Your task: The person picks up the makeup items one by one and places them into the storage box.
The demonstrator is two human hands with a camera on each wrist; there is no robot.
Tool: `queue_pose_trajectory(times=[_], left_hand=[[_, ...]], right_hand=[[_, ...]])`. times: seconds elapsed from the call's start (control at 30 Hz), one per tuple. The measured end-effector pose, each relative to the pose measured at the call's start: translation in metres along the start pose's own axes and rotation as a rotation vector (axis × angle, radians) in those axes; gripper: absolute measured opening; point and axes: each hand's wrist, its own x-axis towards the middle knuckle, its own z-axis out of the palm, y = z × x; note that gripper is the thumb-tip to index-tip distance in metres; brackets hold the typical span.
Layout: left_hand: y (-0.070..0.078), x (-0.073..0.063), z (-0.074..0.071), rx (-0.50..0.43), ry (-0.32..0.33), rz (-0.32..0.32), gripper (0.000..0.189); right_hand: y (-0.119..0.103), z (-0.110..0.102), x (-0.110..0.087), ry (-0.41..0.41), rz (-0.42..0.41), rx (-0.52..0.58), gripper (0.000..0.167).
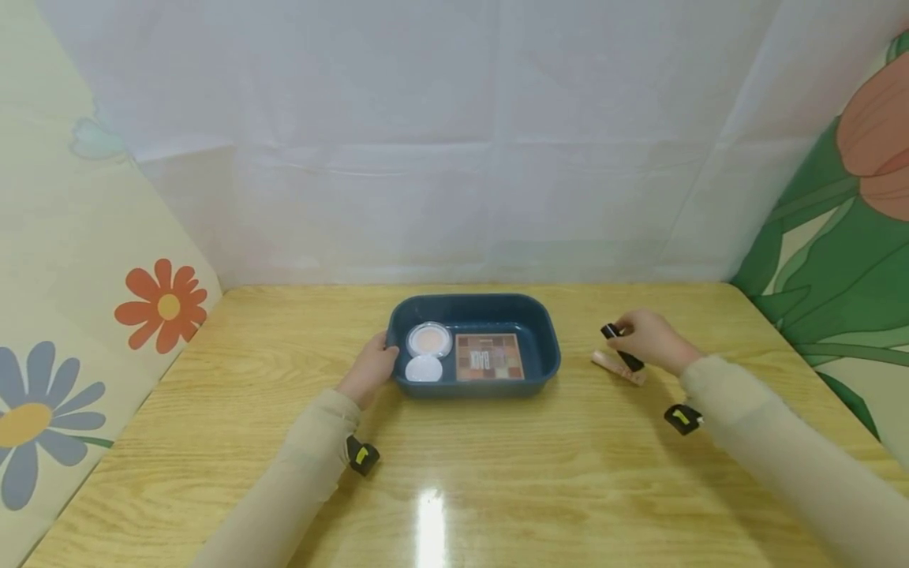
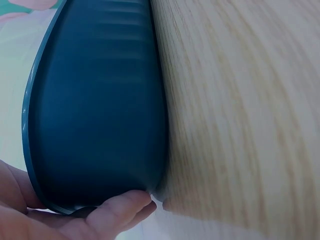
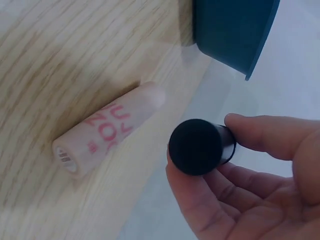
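Between the thumb and fingers of my right hand [image 1: 653, 341] a black lipstick tube [image 1: 630, 361] is pinched, raised over the table. In the right wrist view, the round black end of that lipstick tube [image 3: 195, 147] faces the camera. Just below it lies a pale pink tube [image 3: 110, 130] with red-pink lettering. My left hand [image 1: 371, 369] grips the left end of a dark blue tray [image 1: 476, 390], its thumb against the outer wall in the left wrist view. Inside the tray are an opened cushion compact [image 1: 430, 340] and a multi-shade eyeshadow palette [image 1: 490, 356].
The tray stands on a wood-grain table [image 1: 533, 465], short of its far edge. Behind the table hangs a white cloth [image 1: 454, 158]. Flower-printed panels [image 1: 64, 237] flank the table on both sides.
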Motion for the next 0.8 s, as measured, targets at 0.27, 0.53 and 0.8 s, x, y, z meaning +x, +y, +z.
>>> queue_pose_trajectory(times=[0.27, 0.53, 0.8], left_hand=[[0.0, -0.003, 0.0, -0.009, -0.006, 0.023, 0.049], [0.0, -0.003, 0.001, 0.028, 0.012, 0.043, 0.048], [0.002, -0.003, -0.001, -0.002, -0.006, 0.005, 0.049]], right_hand=[[-0.009, 0.001, -0.002, 0.003, -0.009, -0.029, 0.043], [-0.018, 0.002, -0.004, 0.001, -0.016, -0.047, 0.042], [-0.024, 0.005, -0.004, -0.006, -0.039, -0.032, 0.041]])
